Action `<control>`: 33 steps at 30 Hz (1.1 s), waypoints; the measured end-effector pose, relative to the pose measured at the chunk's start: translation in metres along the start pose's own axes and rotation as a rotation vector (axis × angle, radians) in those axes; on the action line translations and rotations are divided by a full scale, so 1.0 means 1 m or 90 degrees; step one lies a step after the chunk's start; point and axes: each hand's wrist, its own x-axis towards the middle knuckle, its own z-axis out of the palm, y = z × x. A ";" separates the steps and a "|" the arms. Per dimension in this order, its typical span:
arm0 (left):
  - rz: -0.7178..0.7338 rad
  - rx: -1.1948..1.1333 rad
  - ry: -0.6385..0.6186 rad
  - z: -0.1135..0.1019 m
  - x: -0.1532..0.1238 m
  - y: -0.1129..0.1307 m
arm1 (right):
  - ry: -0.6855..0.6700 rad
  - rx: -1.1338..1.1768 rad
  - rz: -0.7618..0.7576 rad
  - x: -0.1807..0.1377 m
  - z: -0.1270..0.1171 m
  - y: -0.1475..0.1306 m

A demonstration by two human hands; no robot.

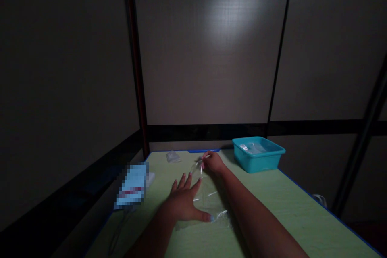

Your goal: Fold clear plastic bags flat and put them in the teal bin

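Plastic (209,198) mostly flat under L hand (183,202), fingers splayed; far end, pinched in R hand (214,163), apparently not yet down; tub (256,162) right of R fingers.

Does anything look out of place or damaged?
Mildly odd: a crumpled pale bundle lies loose near the far left corner of the table, outside the teal bin. The clear plastic under the left hand looks wrinkled, with no obvious tear. The blue item is pixelated, so I can't judge it.

Open tabletop (302,217) near right, teal basin (263,163) (plastic (253,148) inside) blocking far right, wall (208,80) behind
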 end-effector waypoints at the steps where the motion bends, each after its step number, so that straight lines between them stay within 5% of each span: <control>1: -0.001 0.000 -0.002 0.000 0.000 0.000 | -0.002 0.014 0.004 -0.001 0.001 -0.001; 17: -0.007 -0.001 -0.013 -0.001 0.000 0.000 | 0.004 0.004 -0.025 -0.001 0.007 -0.003; 28: 0.001 0.002 0.001 -0.001 -0.001 0.001 | 0.033 -0.403 -0.100 -0.004 -0.006 0.000; 33: 0.001 0.005 -0.001 -0.002 -0.002 0.002 | -0.138 -0.613 -0.152 -0.021 0.009 -0.010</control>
